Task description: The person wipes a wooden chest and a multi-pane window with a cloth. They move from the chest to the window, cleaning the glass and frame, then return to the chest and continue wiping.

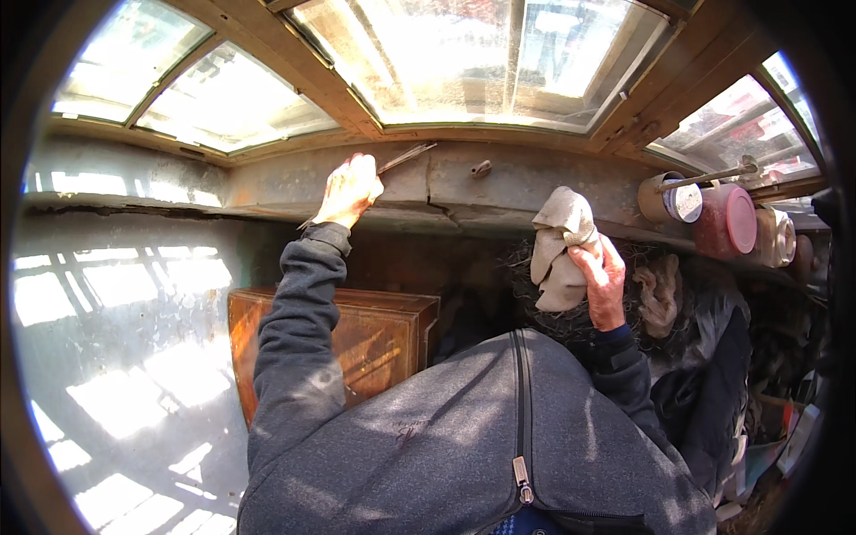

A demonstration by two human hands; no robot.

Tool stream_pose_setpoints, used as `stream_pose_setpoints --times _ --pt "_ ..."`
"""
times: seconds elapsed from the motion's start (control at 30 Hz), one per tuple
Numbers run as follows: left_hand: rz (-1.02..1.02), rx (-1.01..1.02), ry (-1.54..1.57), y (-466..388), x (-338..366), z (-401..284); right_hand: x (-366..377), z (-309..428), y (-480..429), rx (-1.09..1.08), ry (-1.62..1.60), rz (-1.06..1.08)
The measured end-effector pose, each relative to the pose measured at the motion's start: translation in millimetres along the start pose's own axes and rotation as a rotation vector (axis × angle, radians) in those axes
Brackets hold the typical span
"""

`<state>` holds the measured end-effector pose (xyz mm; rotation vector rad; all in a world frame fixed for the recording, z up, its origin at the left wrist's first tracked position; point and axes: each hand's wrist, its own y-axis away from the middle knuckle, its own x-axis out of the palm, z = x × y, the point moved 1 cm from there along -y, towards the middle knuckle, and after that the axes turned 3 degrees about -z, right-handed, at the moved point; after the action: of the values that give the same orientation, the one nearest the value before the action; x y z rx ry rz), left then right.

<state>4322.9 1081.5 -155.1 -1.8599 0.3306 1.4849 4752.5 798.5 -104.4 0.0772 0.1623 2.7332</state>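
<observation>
My left hand [350, 190] is closed around a bundle of thin sticks or stiff wires [408, 156], above the stone window sill [314, 175]. One end of the bundle sticks out to the right and a short end shows near my wrist. In my right hand [604, 279] is a crumpled beige cloth [565, 251], pinched between thumb and fingers, in front of the sill's edge. A small brownish object [481, 168] lies on the sill between the two hands; its kind is unclear.
Wood-framed windows [364, 124] run behind the sill. On its right stand a can [659, 197], a red jar with a pink lid [725, 221] and a pale plastic container [776, 237]. A wooden cabinet [374, 341] is below left. Plastic bags [659, 294] and dark tangled material lie below right.
</observation>
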Motion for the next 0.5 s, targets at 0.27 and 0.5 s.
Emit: stream_pose_setpoints --times 0.27,0.5 --pt "0.022 -0.059 0.007 1.0 -8.0 -7.5 0.8 -5.9 -1.2 0.001 -0.009 0.038" --pt "-0.043 -0.099 0.124 3.7 -17.1 -16.2 1.0 -7.9 -1.5 0.019 0.004 0.042"
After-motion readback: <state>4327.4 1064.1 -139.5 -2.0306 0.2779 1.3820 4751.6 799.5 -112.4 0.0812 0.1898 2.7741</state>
